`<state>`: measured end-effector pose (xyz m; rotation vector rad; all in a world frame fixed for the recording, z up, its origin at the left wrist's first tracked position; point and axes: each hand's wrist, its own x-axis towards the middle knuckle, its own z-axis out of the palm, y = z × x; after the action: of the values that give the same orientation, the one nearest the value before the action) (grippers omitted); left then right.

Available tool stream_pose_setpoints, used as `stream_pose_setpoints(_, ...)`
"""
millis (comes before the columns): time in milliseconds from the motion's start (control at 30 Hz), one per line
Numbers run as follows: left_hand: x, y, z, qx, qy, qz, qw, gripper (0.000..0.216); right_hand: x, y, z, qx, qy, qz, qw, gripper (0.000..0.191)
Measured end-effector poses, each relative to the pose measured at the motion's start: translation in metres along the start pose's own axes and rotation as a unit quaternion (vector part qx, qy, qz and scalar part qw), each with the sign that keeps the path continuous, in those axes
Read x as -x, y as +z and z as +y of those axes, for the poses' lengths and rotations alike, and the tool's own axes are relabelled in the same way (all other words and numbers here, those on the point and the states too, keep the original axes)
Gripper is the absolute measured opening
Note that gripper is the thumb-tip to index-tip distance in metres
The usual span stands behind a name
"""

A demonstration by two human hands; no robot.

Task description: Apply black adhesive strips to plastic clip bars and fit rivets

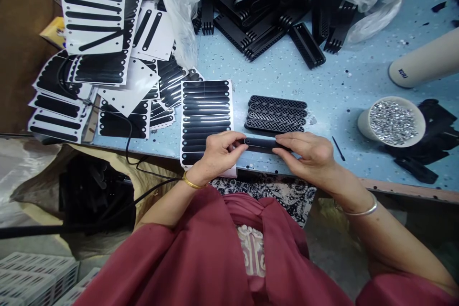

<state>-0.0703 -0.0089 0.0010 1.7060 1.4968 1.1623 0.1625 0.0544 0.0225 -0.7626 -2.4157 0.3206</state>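
A long black plastic strip (262,143) lies lengthwise between my two hands at the table's front edge. My left hand (224,152) pinches its left end, where a small round hole shows. At the other end, the thumb and fingers of my right hand (306,155) close on it. Just beyond are several black lattice-patterned strips (276,114), laid side by side. By my left hand lies a sheet of glossy black stickers (207,114), long and round-ended, partly overhanging the edge.
A cup of small shiny metal pieces (392,122) stands right, near a pale cylinder (423,60). Black plastic parts (265,14) pile up at the back. Sticker sheets (93,9) heap at left, with a black cable (129,138) across them. An open sack (143,172) sits below.
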Motion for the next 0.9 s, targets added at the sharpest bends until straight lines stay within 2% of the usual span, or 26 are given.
stream_pose_setpoints(733,-0.0002,-0.0002,0.0023,-0.011,-0.003,0.01,1.0,0.016,-0.0011,0.0024,-0.0011,-0.004,0.005,0.001,1.0,0.009)
stream_pose_setpoints(900,-0.0003,-0.0009,0.0018,-0.006,0.059,0.003,0.998,0.017,-0.0002,0.0032,0.0003,-0.01,0.014,-0.01,1.0,0.01)
